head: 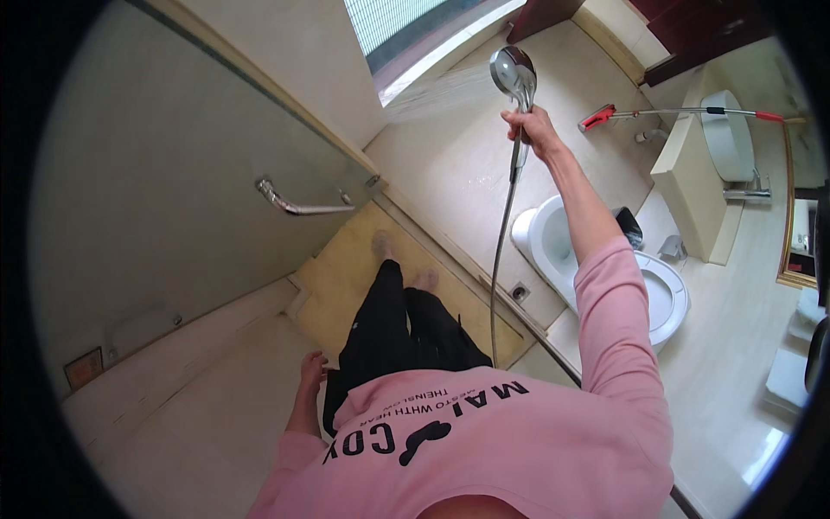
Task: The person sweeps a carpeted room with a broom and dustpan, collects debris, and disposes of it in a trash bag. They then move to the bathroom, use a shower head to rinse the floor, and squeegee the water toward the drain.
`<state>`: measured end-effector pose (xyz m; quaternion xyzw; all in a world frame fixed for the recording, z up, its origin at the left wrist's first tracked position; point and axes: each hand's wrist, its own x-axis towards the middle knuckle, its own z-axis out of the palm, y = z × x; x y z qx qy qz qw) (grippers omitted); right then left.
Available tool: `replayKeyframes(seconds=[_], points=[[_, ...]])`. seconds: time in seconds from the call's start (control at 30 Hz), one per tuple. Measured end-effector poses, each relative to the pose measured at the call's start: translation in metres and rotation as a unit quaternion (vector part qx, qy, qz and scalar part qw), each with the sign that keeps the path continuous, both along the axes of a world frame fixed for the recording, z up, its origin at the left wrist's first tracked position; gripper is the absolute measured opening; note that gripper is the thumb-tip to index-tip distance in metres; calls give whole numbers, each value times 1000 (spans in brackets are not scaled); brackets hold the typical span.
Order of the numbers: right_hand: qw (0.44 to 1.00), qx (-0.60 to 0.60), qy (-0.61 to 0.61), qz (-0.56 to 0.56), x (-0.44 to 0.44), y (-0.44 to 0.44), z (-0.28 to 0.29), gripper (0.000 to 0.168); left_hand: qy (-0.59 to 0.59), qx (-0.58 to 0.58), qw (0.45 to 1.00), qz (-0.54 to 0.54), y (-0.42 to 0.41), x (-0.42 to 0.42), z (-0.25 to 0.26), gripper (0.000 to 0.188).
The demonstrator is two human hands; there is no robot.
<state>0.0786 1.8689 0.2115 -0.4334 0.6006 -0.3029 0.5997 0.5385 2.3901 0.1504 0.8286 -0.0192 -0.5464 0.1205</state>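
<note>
Stretched out ahead at the upper middle, my right hand [533, 130] grips the handle of a chrome handheld shower head [512, 71]. Water [441, 94] sprays from its face towards the wall below the window at left. A flexible metal hose [502, 253] runs down from the handle and passes out of sight beside my body. My left hand [314, 370] hangs loosely at my side near my black trousers [382, 324], its fingers slightly bent, with nothing seen in it. I stand on a yellowish floor panel [337, 259].
A frosted glass door [194, 162] with a chrome handle [285, 202] is on the left. To the right are a toilet [551, 227] with its lid up, a floor drain [519, 292], a white basin [726, 143] and a red-headed mop [596, 118]. A raised sill [447, 240] crosses the floor.
</note>
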Motion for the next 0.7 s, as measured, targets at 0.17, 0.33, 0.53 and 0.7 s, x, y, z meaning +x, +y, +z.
replayKeyframes(seconds=[0.17, 0.33, 0.53, 0.7], points=[[996, 46, 78, 10, 5, -3, -1, 27, 17, -8, 1000, 7, 10, 4, -9, 42], [986, -7, 128, -102, -34, -9, -16, 21, 20, -11, 999, 42, 26, 21, -12, 45], [942, -74, 138, -297, -129, -14, -6, 18, -11, 0, 996, 86, 50, 33, 13, 44], [931, 3, 83, -354, -171, 11, 1, 17, 15, 8, 993, 115, 83, 35, 3, 44]])
